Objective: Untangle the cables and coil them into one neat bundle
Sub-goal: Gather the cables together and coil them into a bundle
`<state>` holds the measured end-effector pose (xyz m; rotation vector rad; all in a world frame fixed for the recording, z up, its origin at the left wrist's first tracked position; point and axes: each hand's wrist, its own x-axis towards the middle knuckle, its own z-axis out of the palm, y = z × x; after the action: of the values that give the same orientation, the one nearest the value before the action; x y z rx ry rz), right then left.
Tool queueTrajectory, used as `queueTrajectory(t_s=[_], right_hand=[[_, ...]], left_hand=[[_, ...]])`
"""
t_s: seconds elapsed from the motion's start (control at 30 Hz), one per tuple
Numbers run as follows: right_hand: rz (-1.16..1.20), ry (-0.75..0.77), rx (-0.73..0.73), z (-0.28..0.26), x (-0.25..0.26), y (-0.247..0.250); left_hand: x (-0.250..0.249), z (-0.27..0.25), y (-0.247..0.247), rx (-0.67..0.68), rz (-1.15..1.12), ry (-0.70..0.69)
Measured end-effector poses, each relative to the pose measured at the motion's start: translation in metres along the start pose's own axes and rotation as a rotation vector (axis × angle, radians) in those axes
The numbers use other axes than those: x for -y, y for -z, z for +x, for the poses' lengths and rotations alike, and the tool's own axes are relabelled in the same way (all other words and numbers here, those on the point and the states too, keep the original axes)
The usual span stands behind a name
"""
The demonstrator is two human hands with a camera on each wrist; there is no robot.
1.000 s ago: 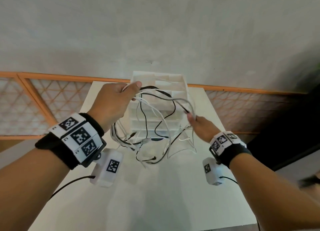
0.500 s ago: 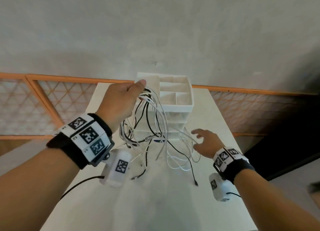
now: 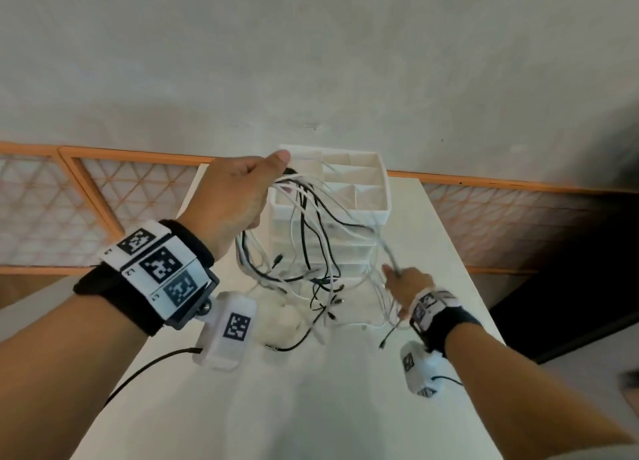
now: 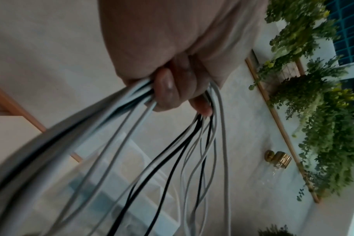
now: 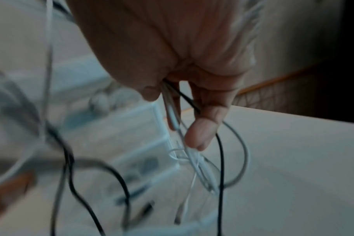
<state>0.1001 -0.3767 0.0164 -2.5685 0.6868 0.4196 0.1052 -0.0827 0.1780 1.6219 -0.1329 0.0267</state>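
White and black cables (image 3: 311, 238) hang in loops from the left hand (image 3: 235, 200), fisted round their tops above the desk (image 3: 345, 407), in front of a drawer unit (image 3: 366, 197). The right hand (image 3: 408, 280) pinches a few strands low down. Best to draw one strand free slowly, stopping if loops tighten. Wristband markers (image 3: 159, 266) carry patterns; no legible brand or writing.

White table (image 3: 345, 390), white drawer organizer (image 3: 366, 214) standing on it, loose cable ends (image 3: 294, 344) resting there
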Motion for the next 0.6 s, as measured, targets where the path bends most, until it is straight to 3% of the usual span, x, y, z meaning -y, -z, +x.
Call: queueTrajectory(t_s=[0.17, 0.27, 0.33, 0.43, 0.53, 0.6], right_hand=[[0.436, -0.004, -0.371, -0.001, 0.012, 0.075], [0.474, 0.156, -0.554, -0.008, 0.012, 0.097], [0.439, 0.235, -0.575, -0.009, 0.006, 0.092], [0.314, 0.289, -0.438, 0.001, -0.018, 0.062], [0.009, 0.169, -0.053, 0.002, -0.042, 0.027], [-0.159, 0.141, 0.091, -0.004, -0.035, 0.023]], left_hand=[[0.03, -0.01, -0.002, 0.064, 0.334, 0.152], [0.05, -0.012, -0.002, 0.036, 0.395, 0.201], [0.057, -0.011, 0.001, -0.003, 0.383, 0.206], [0.054, -0.011, 0.004, -0.026, 0.285, 0.177], [0.045, -0.013, 0.003, 0.009, 0.229, 0.134], [0.04, -0.013, 0.003, 0.044, 0.269, 0.097]])
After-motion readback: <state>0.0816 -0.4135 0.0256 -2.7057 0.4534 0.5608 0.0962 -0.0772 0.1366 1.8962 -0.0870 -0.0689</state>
